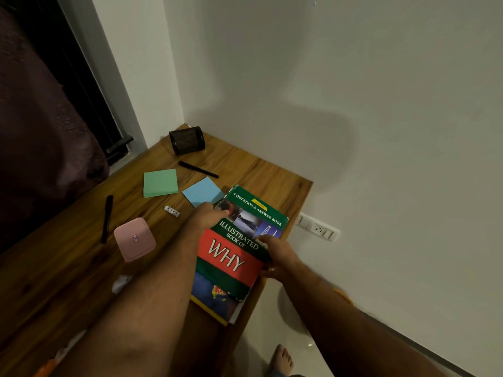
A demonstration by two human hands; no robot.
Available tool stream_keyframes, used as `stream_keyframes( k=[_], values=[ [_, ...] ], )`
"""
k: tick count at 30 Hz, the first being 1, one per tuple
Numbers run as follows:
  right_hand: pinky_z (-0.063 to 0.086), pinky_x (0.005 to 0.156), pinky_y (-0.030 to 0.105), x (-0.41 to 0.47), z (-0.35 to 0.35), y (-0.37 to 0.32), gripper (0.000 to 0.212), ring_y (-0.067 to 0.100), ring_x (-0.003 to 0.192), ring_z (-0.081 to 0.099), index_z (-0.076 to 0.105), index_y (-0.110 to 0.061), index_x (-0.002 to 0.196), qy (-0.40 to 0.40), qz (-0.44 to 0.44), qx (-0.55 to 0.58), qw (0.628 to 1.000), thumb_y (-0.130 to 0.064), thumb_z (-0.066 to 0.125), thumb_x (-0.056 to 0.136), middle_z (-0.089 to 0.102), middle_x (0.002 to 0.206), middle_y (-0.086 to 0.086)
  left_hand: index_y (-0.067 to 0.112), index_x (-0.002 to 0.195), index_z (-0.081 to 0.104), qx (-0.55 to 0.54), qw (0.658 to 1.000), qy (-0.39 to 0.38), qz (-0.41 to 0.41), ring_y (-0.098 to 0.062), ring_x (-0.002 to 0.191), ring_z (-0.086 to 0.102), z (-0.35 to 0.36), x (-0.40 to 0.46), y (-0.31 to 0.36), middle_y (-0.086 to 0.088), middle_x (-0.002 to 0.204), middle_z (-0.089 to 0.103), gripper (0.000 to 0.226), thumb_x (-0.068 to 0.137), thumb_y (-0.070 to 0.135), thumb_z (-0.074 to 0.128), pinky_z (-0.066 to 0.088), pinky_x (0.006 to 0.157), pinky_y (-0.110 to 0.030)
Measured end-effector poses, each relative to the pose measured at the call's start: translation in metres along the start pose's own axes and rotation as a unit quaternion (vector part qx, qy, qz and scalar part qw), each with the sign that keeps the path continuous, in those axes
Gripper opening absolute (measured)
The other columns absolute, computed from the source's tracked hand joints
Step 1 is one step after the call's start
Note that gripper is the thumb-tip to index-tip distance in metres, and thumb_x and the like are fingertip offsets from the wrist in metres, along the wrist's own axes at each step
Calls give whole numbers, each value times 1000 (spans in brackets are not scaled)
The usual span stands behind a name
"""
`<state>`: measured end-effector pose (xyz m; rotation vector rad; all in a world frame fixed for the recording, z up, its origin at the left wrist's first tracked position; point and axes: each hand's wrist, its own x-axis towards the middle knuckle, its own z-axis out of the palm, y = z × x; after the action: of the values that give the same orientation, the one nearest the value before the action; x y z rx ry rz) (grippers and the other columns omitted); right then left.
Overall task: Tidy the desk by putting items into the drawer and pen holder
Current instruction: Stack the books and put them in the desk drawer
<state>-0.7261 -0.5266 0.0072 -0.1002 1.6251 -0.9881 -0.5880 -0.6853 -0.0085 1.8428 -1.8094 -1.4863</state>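
both my hands are on the green and red book [239, 248] that lies at the right edge of the wooden tabletop [68, 281]. my left hand [211, 213] rests flat on the book's upper left corner, fingers stretched out and gripping nothing that i can see. my right hand [277, 257] curls around the book's right edge, thumb side on the cover, fingers tucked under where i cannot see them. this book sits on top of a second book [215, 300], blue with a yellow border, which sticks out below it and overhangs the tabletop's near edge a little.

just beside the book's top left corner lies a blue sticky note pad [202, 194], touching or nearly touching my left fingertips. a green sticky note pad [160, 183] lies left of it. beyond them a black pen [198, 169] lies slantwise, and at the far corner, near the wall, a black mesh pen holder [187, 139] lies tipped on its side. left of my left forearm are a small white tube [172, 211], a pink box [134, 239] and another black pen [107, 219]. a crumpled white scrap [121, 283] lies close against my forearm. a wall socket [317, 227] shows to the right, and my bare foot [281, 359] on the floor.
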Motion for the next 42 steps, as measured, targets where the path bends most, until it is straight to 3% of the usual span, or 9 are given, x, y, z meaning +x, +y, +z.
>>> stream_keyframes(
  k=[5, 8, 12, 16, 20, 26, 33, 38, 42],
  values=[
    [49, 54, 31, -1, 0, -4, 17, 23, 69, 63, 56, -7, 100, 5, -16, 0, 1000, -17, 63, 88, 65, 84, 11, 12, 105, 56, -84, 995, -24, 45, -26, 89, 67, -12, -6, 9, -12, 100, 68, 24, 88, 28, 66, 55, 84, -41],
    [50, 45, 28, 5, -3, -16, 28, 23, 60, 64, 60, -3, 112, 13, -94, 1, 995, -13, 67, 87, 67, 85, 13, 21, 93, 57, -164, 981, 1, 99, -24, 82, 67, -21, -18, 21, -12, 99, 68, 12, 88, 24, 67, 55, 79, -41],
    [57, 71, 40, 9, -8, -47, 52, 33, 95, 68, 50, -6, 129, -36, -186, 31, 981, -26, 72, 86, 66, 116, 18, 20, 111, 56, -259, 951, 41, 164, -26, 85, 69, -37, -42, 42, -13, 106, 68, 23, 90, 23, 65, 57, 71, -38],
    [54, 55, 24, 5, -8, -91, 21, 19, 74, 72, 65, -14, 107, -137, -250, -4, 958, -16, 70, 87, 76, 86, 2, 25, 110, 58, -331, 913, 79, 225, -19, 82, 70, -49, -65, 58, -7, 103, 68, 19, 92, 19, 62, 58, 66, -34],
    [60, 70, 37, 4, -4, -125, 29, 27, 82, 73, 61, -6, 114, -163, -335, -67, 926, -12, 70, 87, 73, 98, 12, 24, 113, 57, -387, 884, 119, 234, -19, 83, 70, -53, -79, 55, -2, 97, 71, 20, 94, 16, 58, 58, 67, -35],
    [59, 65, 31, 21, -2, -130, 32, 22, 80, 73, 57, -8, 117, -189, -359, -110, 907, -12, 69, 88, 71, 101, 9, 25, 114, 51, -364, 888, 184, 212, -16, 81, 71, -35, -94, 44, -5, 102, 68, 17, 98, 20, 51, 57, 59, -27],
    [60, 73, 38, 44, -13, -117, 34, 20, 84, 73, 52, -15, 118, -234, -366, -152, 888, -15, 68, 89, 69, 105, 5, 31, 119, 47, -401, 870, 242, 156, -40, 104, 64, 1, -101, 28, -11, 119, 62, 23, 97, 28, 54, 52, 83, -63],
    [59, 76, 39, 47, -20, -117, 40, 22, 92, 69, 47, -14, 127, -253, -388, -202, 863, -12, 65, 91, 66, 110, 6, 28, 131, 41, -339, 879, 288, 173, -18, 107, 63, 9, -105, 22, 5, 121, 61, 34, 99, 22, 50, 54, 84, -40],
    [55, 63, 20, 48, -25, -113, 39, 10, 87, 68, 46, -16, 127, -257, -404, -219, 850, -13, 64, 92, 65, 105, -3, 30, 132, 41, -319, 884, 302, 162, -11, 105, 61, 16, -106, 20, 14, 115, 60, 34, 100, 24, 49, 53, 82, -34]
  ],
)
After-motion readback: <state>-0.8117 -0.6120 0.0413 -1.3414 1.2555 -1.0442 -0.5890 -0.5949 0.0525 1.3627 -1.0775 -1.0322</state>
